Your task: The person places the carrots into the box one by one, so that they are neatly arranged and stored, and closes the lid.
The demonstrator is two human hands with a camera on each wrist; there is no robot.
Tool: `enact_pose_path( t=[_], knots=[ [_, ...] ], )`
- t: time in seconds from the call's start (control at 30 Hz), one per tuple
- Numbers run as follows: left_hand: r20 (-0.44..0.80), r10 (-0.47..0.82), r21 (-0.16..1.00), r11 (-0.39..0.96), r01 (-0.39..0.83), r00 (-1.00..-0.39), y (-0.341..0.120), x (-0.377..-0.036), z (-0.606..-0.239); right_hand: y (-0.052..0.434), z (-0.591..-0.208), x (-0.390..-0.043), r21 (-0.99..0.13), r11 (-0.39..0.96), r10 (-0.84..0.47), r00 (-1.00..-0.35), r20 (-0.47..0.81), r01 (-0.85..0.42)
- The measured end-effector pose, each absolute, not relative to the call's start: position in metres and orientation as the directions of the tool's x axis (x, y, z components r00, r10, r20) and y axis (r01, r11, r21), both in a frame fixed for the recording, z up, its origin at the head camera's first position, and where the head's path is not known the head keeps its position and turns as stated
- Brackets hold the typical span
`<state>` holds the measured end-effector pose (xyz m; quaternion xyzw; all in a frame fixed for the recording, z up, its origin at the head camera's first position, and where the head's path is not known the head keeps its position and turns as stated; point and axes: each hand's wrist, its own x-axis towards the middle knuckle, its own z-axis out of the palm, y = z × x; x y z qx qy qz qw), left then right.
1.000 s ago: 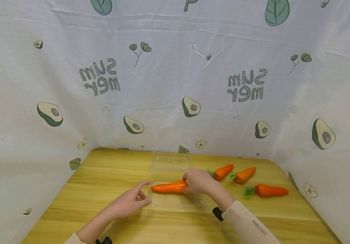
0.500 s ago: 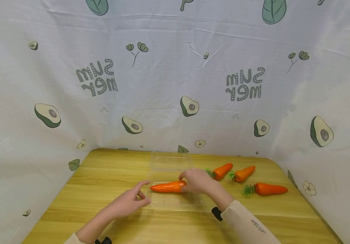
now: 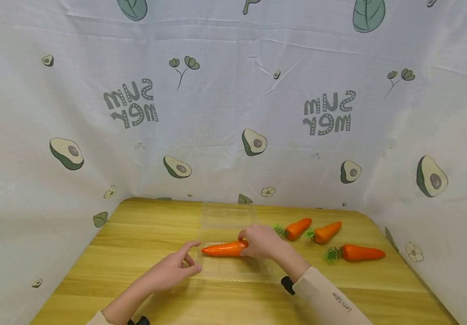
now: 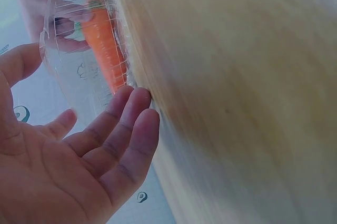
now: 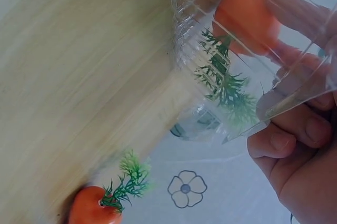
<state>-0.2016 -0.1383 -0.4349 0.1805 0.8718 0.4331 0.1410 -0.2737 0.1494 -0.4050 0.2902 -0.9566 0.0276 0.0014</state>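
Gripping the leafy end of an orange carrot (image 3: 224, 248), the right hand (image 3: 261, 242) has its fingers curled round it inside a clear plastic clamshell box (image 3: 233, 266) near the middle of the wooden tabletop (image 3: 136, 234). The carrot lies sideways in the box's near tray, tip pointing left. The left hand (image 3: 172, 268) rests just beside the box's left edge, its fingers (image 4: 129, 124) relaxed and straight, the tips touching the plastic. Three more carrots (image 3: 296, 228) (image 3: 326, 232) (image 3: 357, 253) lie on the tabletop to the right, apart from the box.
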Motion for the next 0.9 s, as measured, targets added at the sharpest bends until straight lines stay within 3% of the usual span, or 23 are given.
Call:
enact_pose_path(
  t=[0.9],
  knots=[
    [-0.083,0.444,0.811,0.550,0.198,-0.892,-0.1372,-0.2001,-0.4352,0.1484,-0.4095,-0.2755,0.032,0.836,-0.549,-0.832,0.073,-0.549]
  ],
)
